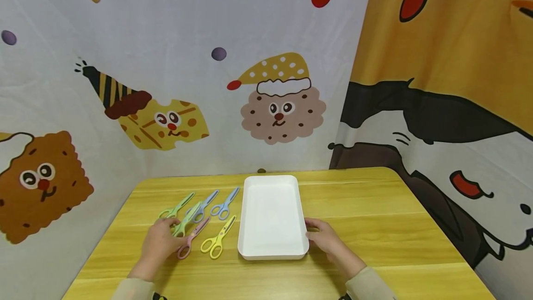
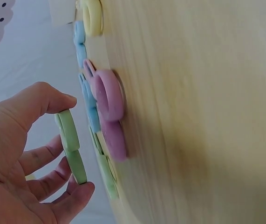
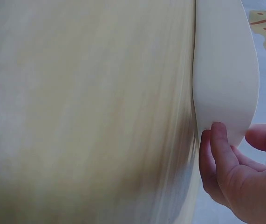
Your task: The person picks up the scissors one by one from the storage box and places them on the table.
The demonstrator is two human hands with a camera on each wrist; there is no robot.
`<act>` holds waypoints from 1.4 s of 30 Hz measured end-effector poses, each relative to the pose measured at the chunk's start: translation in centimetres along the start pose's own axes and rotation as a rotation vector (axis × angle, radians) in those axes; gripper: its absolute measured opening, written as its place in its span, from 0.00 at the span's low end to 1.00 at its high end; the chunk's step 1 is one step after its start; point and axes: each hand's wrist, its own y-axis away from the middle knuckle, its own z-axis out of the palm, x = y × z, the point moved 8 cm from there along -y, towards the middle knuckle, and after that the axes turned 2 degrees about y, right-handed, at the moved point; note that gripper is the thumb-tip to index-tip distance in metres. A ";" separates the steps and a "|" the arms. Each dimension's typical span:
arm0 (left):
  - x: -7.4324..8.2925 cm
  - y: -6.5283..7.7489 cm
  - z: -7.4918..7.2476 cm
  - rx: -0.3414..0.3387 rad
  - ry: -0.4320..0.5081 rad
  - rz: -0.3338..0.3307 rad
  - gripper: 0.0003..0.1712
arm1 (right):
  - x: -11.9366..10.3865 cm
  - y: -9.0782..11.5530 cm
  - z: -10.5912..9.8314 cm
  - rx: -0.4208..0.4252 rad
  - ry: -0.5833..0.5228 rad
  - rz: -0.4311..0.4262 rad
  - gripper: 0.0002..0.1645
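My left hand (image 1: 160, 240) pinches the handles of a pair of light green scissors (image 2: 70, 135) between thumb and fingers, raised just off the table in the left wrist view. Right beside it lie pink-purple scissors (image 1: 194, 236). Another green pair (image 1: 180, 204) lies beyond the hand, with two blue pairs (image 1: 202, 209) (image 1: 225, 205) to its right. Yellow scissors (image 1: 218, 238) lie between the pink pair and a white rectangular tray (image 1: 272, 219). My right hand (image 1: 326, 236) touches the tray's right wall with its fingertips; the thumb is by the rim in the right wrist view.
The wooden table (image 1: 374, 226) has rounded far corners. A white curtain (image 1: 187, 17) with cartoon prints hangs close behind it, and a darker printed panel (image 1: 449, 115) hangs at the right. The tray stands flat near the table's middle, its inside bare.
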 end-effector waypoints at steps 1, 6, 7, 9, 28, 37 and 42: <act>-0.2 0.0 -0.1 0.002 0.000 -0.002 0.37 | 0.0 0.0 0.0 -0.001 0.002 0.000 0.25; -1.3 -0.1 -0.5 -0.002 0.005 -0.029 0.37 | 0.0 -0.1 -0.1 0.002 0.017 0.002 0.25; -1.5 -0.1 -0.5 -0.005 0.006 -0.033 0.37 | 0.0 -0.1 -0.1 0.002 0.023 0.003 0.25; -1.8 -0.1 -0.7 -0.011 0.000 -0.033 0.37 | 0.0 -0.1 -0.1 0.005 0.033 0.003 0.25; -4.3 0.6 -1.6 -0.029 -0.046 -0.003 0.35 | 0.2 -0.2 -0.1 0.007 0.011 0.014 0.25; -5.7 0.6 -1.3 -0.080 -0.069 -0.020 0.31 | 0.2 -0.3 0.0 0.002 0.003 0.008 0.25; -6.1 0.6 -1.0 -0.136 -0.058 -0.045 0.33 | 0.3 -0.4 0.1 -0.003 -0.023 -0.001 0.26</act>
